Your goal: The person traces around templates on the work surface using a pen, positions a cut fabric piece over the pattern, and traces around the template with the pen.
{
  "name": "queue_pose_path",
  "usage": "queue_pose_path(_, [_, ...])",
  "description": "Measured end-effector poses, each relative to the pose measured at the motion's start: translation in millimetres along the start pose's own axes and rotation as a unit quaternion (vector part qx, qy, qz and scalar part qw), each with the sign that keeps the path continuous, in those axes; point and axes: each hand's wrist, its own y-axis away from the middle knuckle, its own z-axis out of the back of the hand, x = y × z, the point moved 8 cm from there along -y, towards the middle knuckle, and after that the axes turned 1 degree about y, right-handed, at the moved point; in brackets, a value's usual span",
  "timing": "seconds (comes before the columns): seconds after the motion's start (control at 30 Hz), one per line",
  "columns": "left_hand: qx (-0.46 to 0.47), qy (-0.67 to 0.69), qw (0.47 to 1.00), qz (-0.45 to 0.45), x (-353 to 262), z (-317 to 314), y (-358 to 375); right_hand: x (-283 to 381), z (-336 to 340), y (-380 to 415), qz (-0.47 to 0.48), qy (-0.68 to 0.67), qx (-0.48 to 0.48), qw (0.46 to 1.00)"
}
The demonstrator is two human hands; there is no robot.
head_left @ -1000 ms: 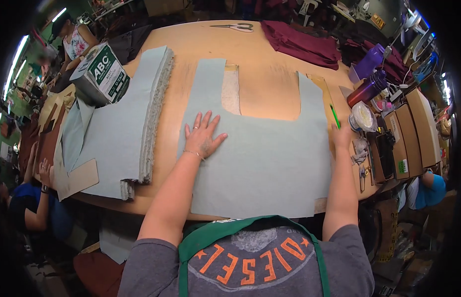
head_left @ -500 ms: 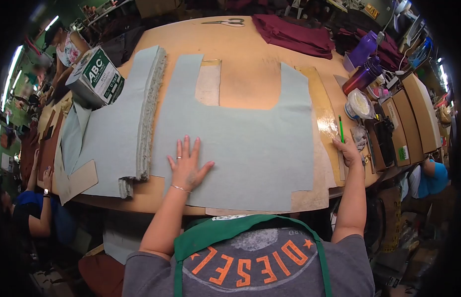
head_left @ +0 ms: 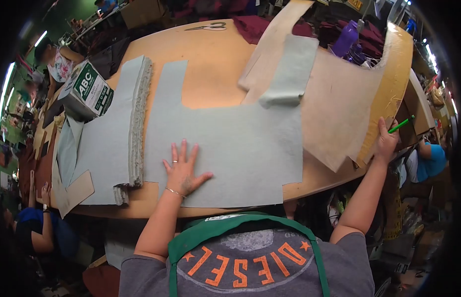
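Note:
My left hand [head_left: 185,171] lies flat with spread fingers on a pale blue-grey fabric piece [head_left: 230,143], which has a deep notch cut in its far side. My right hand [head_left: 387,141] is closed on the edge of a big beige cardboard pattern [head_left: 339,99] with a shiny yellow strip along one side. A green pencil [head_left: 402,123] sticks out of the same hand. The pattern is tilted up at the right and partly under the fabric, whose far right arm is creased and lifted on it.
A thick stack of the same fabric [head_left: 139,123] lies to the left, with a box marked ABC [head_left: 89,89] and a beige card [head_left: 79,190] on it. Scissors [head_left: 205,26] rest at the back. Purple bottles [head_left: 345,38] and cardboard boxes stand right; other people are at the left.
My right hand has moved right and a little up, drawing the cardboard pattern out from under the fabric and raising it. My left hand stays flat on the fabric.

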Motion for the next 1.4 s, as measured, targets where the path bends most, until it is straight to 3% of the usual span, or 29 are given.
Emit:
queue_pose_path(0.1, [0.051,-0.029,0.987,-0.150,-64.4,-6.3,4.3,11.2,-13.5,10.3,0.063,-0.028,-0.075,0.995])
queue_pose_path(0.17, [0.094,-0.021,0.973,-0.210,-105.6,-21.6,7.6,26.4,-26.6,24.5,0.073,-0.059,-0.120,0.988])
queue_pose_path(0.3, [0.114,-0.004,0.956,-0.270,-154.9,-31.0,-6.1,30.3,-19.2,35.0,0.074,0.033,-0.128,0.988])
queue_pose_path(0.47, [0.106,-0.006,0.965,-0.241,-166.5,-34.9,-3.4,73.6,-8.1,50.7,0.195,0.076,-0.106,0.972])
queue_pose_path(0.5, [0.105,-0.010,0.966,-0.236,-163.8,-35.3,-0.2,71.8,0.4,56.2,0.193,0.049,-0.143,0.969])
queue_pose_path(0.77, [0.099,-0.008,0.974,-0.202,-163.6,-31.4,-15.7,80.5,64.1,84.8,0.134,0.107,-0.171,0.970])
queue_pose_path(0.9, [0.102,0.011,0.974,-0.201,-165.0,-28.1,-11.4,78.7,137.8,96.1,0.117,0.084,-0.203,0.968])
queue_pose_path(0.97, [0.031,0.158,0.960,-0.229,-151.5,-16.8,-17.1,88.3,178.3,107.0,0.140,0.099,-0.212,0.962])
queue_pose_path(1.0, [-0.004,0.230,0.942,-0.242,-138.2,-10.5,-20.1,89.9,201.3,112.9,0.125,0.074,-0.219,0.965])
queue_pose_path(1.03, [-0.095,0.300,0.910,-0.268,-120.9,12.2,-29.5,80.3,224.2,119.0,0.055,-0.018,-0.230,0.972])
queue_pose_path(1.1, [-0.105,0.482,0.853,-0.173,-72.3,40.2,-59.9,60.8,243.4,116.6,-0.018,-0.117,-0.171,0.978])
queue_pose_path(1.13, [-0.041,0.627,0.778,-0.035,-53.0,46.0,-67.5,51.9,245.5,110.5,-0.052,-0.167,-0.137,0.975])
queue_pose_path(1.2, [-0.004,0.717,0.697,-0.029,-30.3,62.5,-77.5,18.7,231.8,103.7,-0.083,-0.132,-0.097,0.983])
queue_pose_path(1.27, [0.096,0.790,0.598,-0.093,-5.6,60.9,-80.5,6.2,160.8,97.6,-0.075,-0.115,-0.057,0.989])
queue_pose_path(1.3, [0.147,0.817,0.543,-0.124,-2.7,60.6,-78.1,-8.1,117.2,98.9,-0.118,-0.128,-0.012,0.985])
queue_pose_path(1.37, [0.016,0.739,0.669,-0.078,11.9,75.2,-63.3,-1.4,14.9,99.3,-0.158,-0.144,0.068,0.974])
queue_pose_path(1.4, [-0.048,0.687,0.723,-0.055,19.3,81.9,-52.3,-27.2,-3.1,102.5,-0.192,-0.078,0.031,0.978])
